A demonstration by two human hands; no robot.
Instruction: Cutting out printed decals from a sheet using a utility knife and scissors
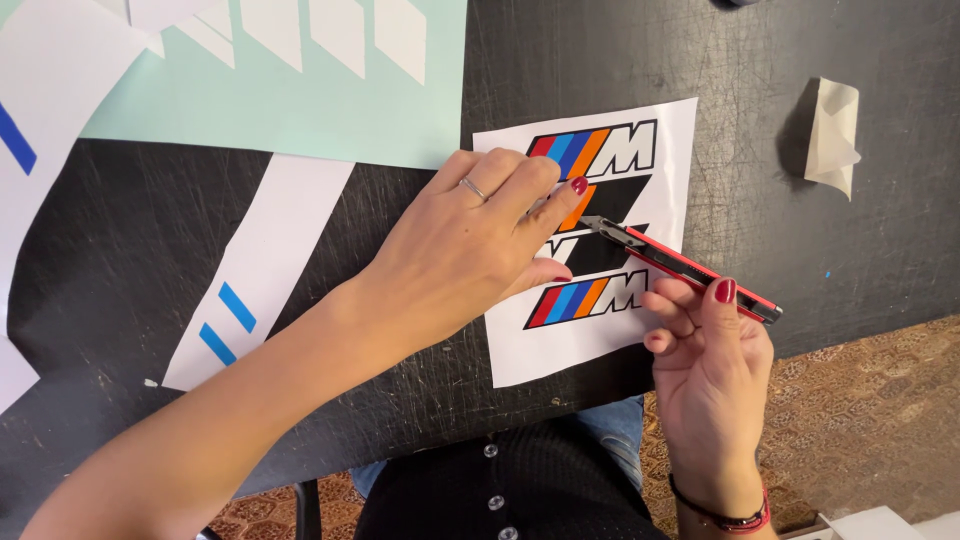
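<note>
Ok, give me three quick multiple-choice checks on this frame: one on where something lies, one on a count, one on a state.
1. Where does the crumpled scrap of paper lie?
A. On the sticker sheet
B. On the black table, to the right of the sheet
C. On the floor

2. How many blue stripes show on the white strip?
A. Two
B. Four
C. None

3. What is the right hand doing?
A. Lying flat and empty
B. Holding scissors
C. Holding a red utility knife

Answers: 1 B, the scrap sits apart on the black table. 2 A, two slanted stripes near its lower end. 3 C, the utility knife points at the sticker sheet, which the left hand presses down.
</note>
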